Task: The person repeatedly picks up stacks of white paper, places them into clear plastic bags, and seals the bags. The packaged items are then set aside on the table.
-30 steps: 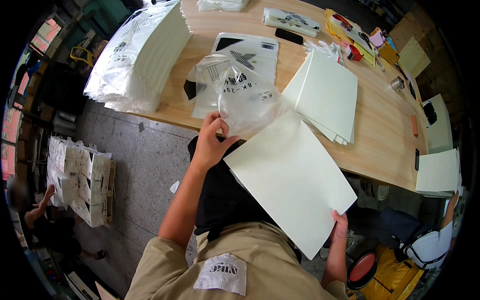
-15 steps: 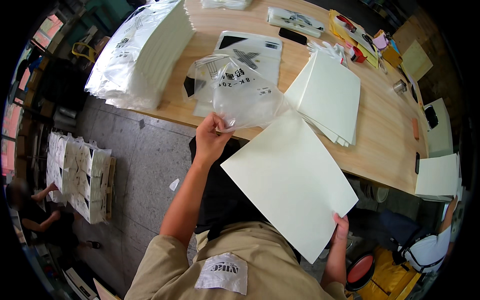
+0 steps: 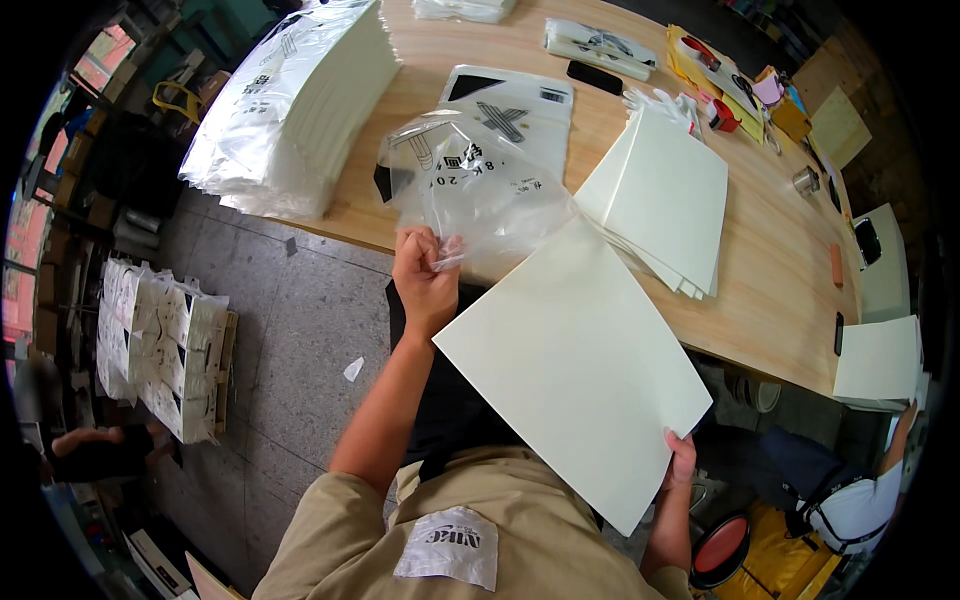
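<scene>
My left hand (image 3: 428, 275) pinches the edge of a clear plastic bag (image 3: 490, 205) with dark printing, at the table's near edge. My right hand (image 3: 680, 458) grips the lower right edge of a stack of white paper (image 3: 580, 370), thumb on top and the other fingers hidden beneath. The paper hangs tilted in front of my body. Its far corner meets the bag's mouth; whether it lies inside the bag I cannot tell. Beyond the bag lies a flat pile of printed bags (image 3: 535, 110). More white sheets (image 3: 675, 190), slightly fanned, rest just right of the bag.
A tall stack of filled plastic packs (image 3: 300, 100) stands at the table's left. A black phone (image 3: 595, 78), white gloves (image 3: 665, 105) and red tape (image 3: 722, 115) lie toward the back. Wrapped packs sit on a pallet (image 3: 225, 370) on the left floor. Other people are at both sides.
My left hand has shifted slightly, its fingers curling more around the bag's edge. The paper has moved a little toward the left and nearer to me. The person at far left has changed posture.
</scene>
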A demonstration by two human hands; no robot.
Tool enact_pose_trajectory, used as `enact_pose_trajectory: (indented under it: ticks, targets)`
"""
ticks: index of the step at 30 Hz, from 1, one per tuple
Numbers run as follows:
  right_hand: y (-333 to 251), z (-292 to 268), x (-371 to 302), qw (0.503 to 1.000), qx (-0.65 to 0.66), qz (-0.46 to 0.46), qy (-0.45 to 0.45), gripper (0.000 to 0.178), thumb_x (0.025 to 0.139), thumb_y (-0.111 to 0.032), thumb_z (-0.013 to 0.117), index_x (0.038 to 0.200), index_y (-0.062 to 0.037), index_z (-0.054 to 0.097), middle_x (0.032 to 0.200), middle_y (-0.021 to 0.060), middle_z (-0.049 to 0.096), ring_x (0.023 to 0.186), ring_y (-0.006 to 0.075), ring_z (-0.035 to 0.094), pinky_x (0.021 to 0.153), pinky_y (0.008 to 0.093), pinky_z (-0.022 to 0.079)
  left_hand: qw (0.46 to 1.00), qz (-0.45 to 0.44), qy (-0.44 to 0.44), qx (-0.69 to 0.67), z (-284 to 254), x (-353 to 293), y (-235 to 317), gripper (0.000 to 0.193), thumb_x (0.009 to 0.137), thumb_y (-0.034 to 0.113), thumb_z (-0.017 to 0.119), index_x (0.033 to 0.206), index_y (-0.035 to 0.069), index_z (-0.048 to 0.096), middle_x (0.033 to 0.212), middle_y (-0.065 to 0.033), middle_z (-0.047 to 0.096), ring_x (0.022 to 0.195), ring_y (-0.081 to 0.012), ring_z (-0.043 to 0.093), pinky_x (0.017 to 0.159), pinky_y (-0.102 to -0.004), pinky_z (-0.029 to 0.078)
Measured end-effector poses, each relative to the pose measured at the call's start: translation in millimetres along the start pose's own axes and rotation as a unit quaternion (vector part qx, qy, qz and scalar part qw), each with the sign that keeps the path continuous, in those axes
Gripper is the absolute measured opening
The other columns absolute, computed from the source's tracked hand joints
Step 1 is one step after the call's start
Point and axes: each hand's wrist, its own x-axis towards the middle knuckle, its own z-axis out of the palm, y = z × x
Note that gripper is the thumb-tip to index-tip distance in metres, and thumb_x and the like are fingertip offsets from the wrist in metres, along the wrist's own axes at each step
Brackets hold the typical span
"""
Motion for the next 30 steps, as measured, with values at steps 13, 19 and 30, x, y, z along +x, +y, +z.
enact_pose_trajectory:
  ticks: [13, 19, 30]
  targets:
    - [2, 9, 0, 0.999, 0.012, -0.023, 0.023, 0.059, 0.083, -0.009, 0.067, 0.138, 0.0006, 0.049, 0.128, 0.013, 0.062, 0.115, 0.0303, 0.061, 0.1, 0.042, 0.05, 0.971, 0.07, -0.115, 0.197, -30, -18, 30, 0.024, 0.078, -0.007, 0.073, 0.099, 0.006, 0.07, 0.104, -0.0091, 0.068, 0.086, -0.0244, 0.069, 0.071, -0.0316, 0.056]
    - [10, 6, 1, 0.999, 0.006, -0.028, 0.03, 0.056, 0.084, -0.009, 0.068, 0.136, 0.0011, 0.051, 0.127, 0.0127, 0.062, 0.115, 0.0295, 0.061, 0.101, 0.0413, 0.048, 0.949, 0.033, -0.107, 0.294, -32, -30, 44, 0.012, 0.082, 0.0, 0.073, 0.092, 0.006, 0.072, 0.092, -0.0085, 0.07, 0.074, -0.0244, 0.069, 0.065, -0.032, 0.055]
    - [9, 14, 1, 0.999, -0.005, -0.039, 0.026, 0.057, 0.085, -0.01, 0.068, 0.137, 0.0004, 0.05, 0.129, 0.0118, 0.061, 0.118, 0.0291, 0.059, 0.102, 0.0408, 0.046, 0.932, 0.052, -0.132, 0.333, -41, -41, 45, 0.016, 0.085, 0.0, 0.07, 0.1, 0.006, 0.072, 0.095, -0.0088, 0.072, 0.078, -0.0262, 0.071, 0.066, -0.0335, 0.057]
